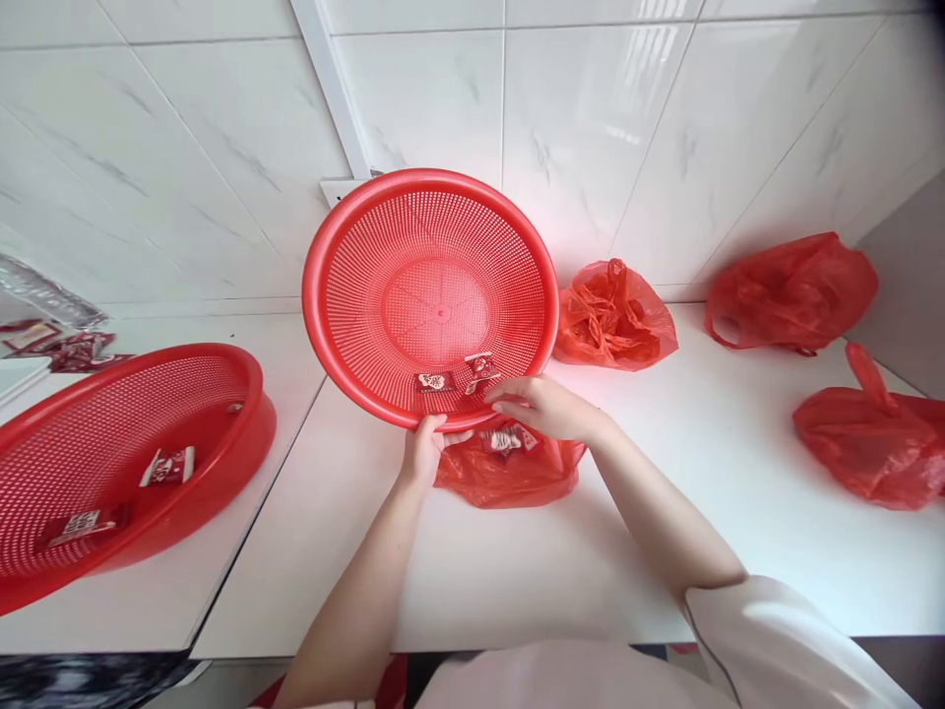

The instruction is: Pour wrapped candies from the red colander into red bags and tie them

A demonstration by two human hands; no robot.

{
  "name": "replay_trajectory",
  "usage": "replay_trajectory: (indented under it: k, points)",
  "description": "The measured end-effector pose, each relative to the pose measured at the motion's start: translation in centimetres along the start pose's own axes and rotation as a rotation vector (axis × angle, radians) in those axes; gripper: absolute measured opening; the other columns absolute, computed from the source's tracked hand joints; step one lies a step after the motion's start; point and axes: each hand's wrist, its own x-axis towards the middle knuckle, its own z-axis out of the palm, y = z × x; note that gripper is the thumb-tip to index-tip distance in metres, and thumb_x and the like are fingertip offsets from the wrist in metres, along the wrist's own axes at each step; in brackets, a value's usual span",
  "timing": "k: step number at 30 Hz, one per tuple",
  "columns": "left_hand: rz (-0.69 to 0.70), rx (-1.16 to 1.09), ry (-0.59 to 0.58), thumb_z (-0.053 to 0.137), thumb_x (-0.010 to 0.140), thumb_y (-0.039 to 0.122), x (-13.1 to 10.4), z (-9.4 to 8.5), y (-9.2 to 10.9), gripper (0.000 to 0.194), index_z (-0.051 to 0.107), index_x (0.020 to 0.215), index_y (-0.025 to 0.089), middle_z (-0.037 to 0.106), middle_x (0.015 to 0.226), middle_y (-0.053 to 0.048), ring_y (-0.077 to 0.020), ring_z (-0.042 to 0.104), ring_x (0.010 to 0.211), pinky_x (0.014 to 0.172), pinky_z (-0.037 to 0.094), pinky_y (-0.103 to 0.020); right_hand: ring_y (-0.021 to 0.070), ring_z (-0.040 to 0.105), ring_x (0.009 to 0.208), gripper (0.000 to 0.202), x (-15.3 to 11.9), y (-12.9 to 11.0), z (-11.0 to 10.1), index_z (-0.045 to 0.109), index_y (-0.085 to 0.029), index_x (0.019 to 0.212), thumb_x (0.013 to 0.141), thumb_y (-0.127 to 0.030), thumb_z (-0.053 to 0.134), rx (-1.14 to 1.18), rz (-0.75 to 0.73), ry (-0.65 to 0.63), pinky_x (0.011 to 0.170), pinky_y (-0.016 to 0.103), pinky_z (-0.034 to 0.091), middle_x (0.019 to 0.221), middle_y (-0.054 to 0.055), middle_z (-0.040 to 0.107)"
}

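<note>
A round red plastic mesh basket (pixel 441 286) is tilted toward me, its mouth facing me. My left hand (pixel 424 453) holds its lower rim, thumb on the edge and fingers underneath. Two small dark red printed packets (pixel 434 381) lie low inside the basket. My right hand (pixel 542 406) is at the lower right rim, fingers slightly apart and reaching in beside the right packet (pixel 482 367); I see nothing held in them. Below the rim is a red plastic bag (pixel 509 483) with similar packets (pixel 508 439) in its mouth.
Another red mesh basket (pixel 255 394) with a few packets stands at the left. More packets (pixel 78 350) lie behind it. Along the wall is a crumpled red bag (pixel 616 330); at the right are two more red bags, one at the back (pixel 797 295) and one nearer (pixel 871 443).
</note>
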Motion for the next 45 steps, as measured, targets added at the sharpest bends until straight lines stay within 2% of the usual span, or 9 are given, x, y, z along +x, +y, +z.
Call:
replay_trajectory:
  k: [5,12,15,18,22,28,32,38,45]
  points:
    - [0.013,0.028,-0.004,0.068,0.061,0.022,-0.3,0.0,-0.1,0.023,0.062,0.083,0.014,0.066,0.084,-0.003,-0.0249,0.067,0.086,0.070,0.063,-0.044,0.0203,0.067,0.105,0.027,0.2,0.3,0.2,0.066,-0.021,0.116,0.096,-0.020,0.049,-0.137,-0.021,0.082,0.093,0.034,0.050,0.116,0.007,0.070]
    - [-0.049,0.023,-0.103,0.068,0.064,0.022,-1.1,0.5,-0.8,0.035,0.063,0.098,0.014,0.070,0.090,-0.006,-0.0312,0.070,0.094,0.072,0.063,-0.047,0.0320,0.055,0.123,0.048,0.5,1.1,1.2,0.054,-0.012,0.136,0.094,-0.034,0.055,-0.371,-0.023,-0.076,0.105,0.051,0.041,0.131,0.020,0.060]
    - [-0.052,0.020,-0.090,0.068,0.063,0.022,-0.9,0.5,-0.7,0.036,0.063,0.097,0.013,0.071,0.090,-0.007,-0.0328,0.069,0.096,0.072,0.063,-0.048,0.0314,0.057,0.121,0.057,0.3,1.2,1.1,0.053,-0.015,0.138,0.088,-0.039,0.064,-0.328,-0.062,-0.155,0.102,0.046,0.045,0.133,0.018,0.060]
    - [-0.036,-0.008,-0.076,0.068,0.063,0.022,-0.7,0.3,-0.4,0.037,0.062,0.099,0.015,0.070,0.096,-0.006,-0.0322,0.067,0.101,0.075,0.063,-0.048,0.0268,0.060,0.118,0.056,0.1,0.9,0.5,0.053,-0.022,0.140,0.085,-0.023,0.064,-0.253,-0.082,-0.179,0.096,0.038,0.050,0.134,0.012,0.060]
    - [-0.042,-0.035,-0.068,0.067,0.064,0.021,-0.6,0.2,-0.3,0.035,0.062,0.097,0.015,0.069,0.097,-0.006,-0.0317,0.065,0.104,0.074,0.063,-0.047,0.0191,0.068,0.104,0.046,0.0,0.5,0.0,0.062,-0.026,0.130,0.089,-0.009,0.050,-0.157,-0.080,-0.122,0.089,0.030,0.052,0.123,0.004,0.069]
    - [-0.062,-0.038,-0.078,0.065,0.065,0.022,-0.6,0.3,-0.2,0.028,0.061,0.092,0.015,0.068,0.095,-0.007,-0.0303,0.065,0.104,0.076,0.063,-0.046,0.0184,0.071,0.086,0.024,0.3,0.8,0.0,0.070,-0.021,0.110,0.092,-0.026,0.054,0.028,0.105,0.293,0.081,0.032,0.055,0.095,0.004,0.075]
    - [-0.037,-0.035,-0.057,0.065,0.065,0.023,-0.4,0.1,-0.2,0.027,0.061,0.090,0.015,0.068,0.096,-0.007,-0.0288,0.065,0.099,0.071,0.063,-0.044,0.0153,0.067,0.065,0.025,-0.1,0.6,-0.6,0.065,-0.020,0.107,0.088,-0.036,0.060,0.255,0.223,0.188,0.061,0.028,0.056,0.078,0.001,0.070]
    - [0.041,-0.011,0.038,0.064,0.063,0.023,0.1,-0.1,-0.5,0.021,0.060,0.082,0.016,0.066,0.092,-0.006,-0.0252,0.064,0.092,0.064,0.061,-0.036,0.0150,0.065,0.065,0.013,-0.4,-0.5,-0.6,0.064,-0.020,0.097,0.089,-0.021,0.054,0.046,0.261,-0.167,0.064,0.027,0.052,0.077,0.001,0.069]
    - [0.068,-0.013,0.058,0.066,0.063,0.022,0.3,-0.3,-0.3,0.018,0.061,0.078,0.015,0.065,0.085,-0.004,-0.0244,0.064,0.091,0.066,0.062,-0.037,0.0205,0.067,0.078,0.015,-0.2,-0.3,-0.4,0.066,-0.020,0.098,0.092,-0.020,0.052,-0.320,0.268,0.091,0.072,0.031,0.048,0.087,0.006,0.073]
